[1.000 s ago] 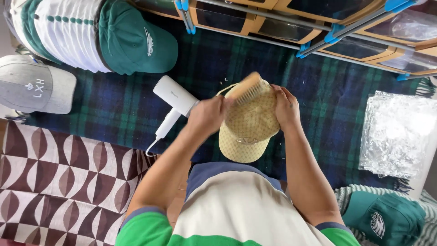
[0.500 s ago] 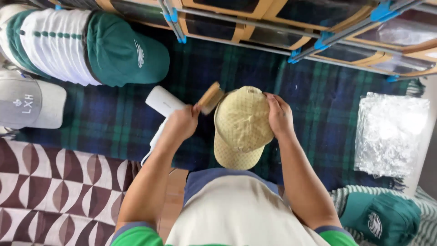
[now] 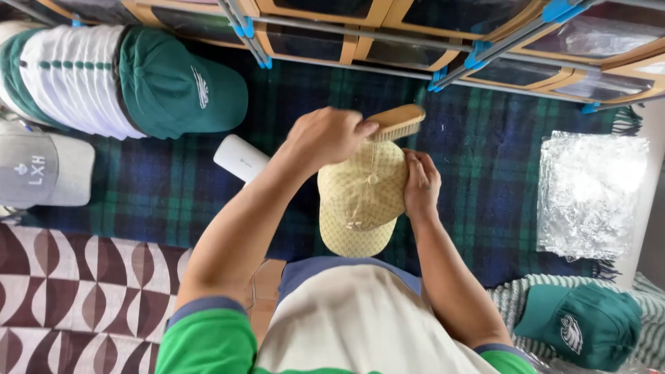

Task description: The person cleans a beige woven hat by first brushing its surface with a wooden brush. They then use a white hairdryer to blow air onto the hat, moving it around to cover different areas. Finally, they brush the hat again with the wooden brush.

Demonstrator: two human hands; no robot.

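Note:
A tan patterned cap (image 3: 360,201) is held over a dark plaid blanket (image 3: 485,173), its brim pointing toward me. My right hand (image 3: 421,181) grips the cap's right side. My left hand (image 3: 325,135) holds a wooden brush (image 3: 396,122) by its handle, with the bristles resting at the cap's far edge. A white handheld appliance (image 3: 239,158) lies on the blanket just left of my left forearm, partly hidden by it.
A stack of green and white caps (image 3: 125,83) lies at the far left, a grey cap (image 3: 41,170) below it. A pile of clear plastic bags (image 3: 589,194) sits on the right. Another green cap (image 3: 582,329) is bottom right. Wooden shelving (image 3: 415,34) runs along the top.
My left hand has swung the brush from the cap's left side up to its far edge. The cap has shifted slightly lower and nearer to me.

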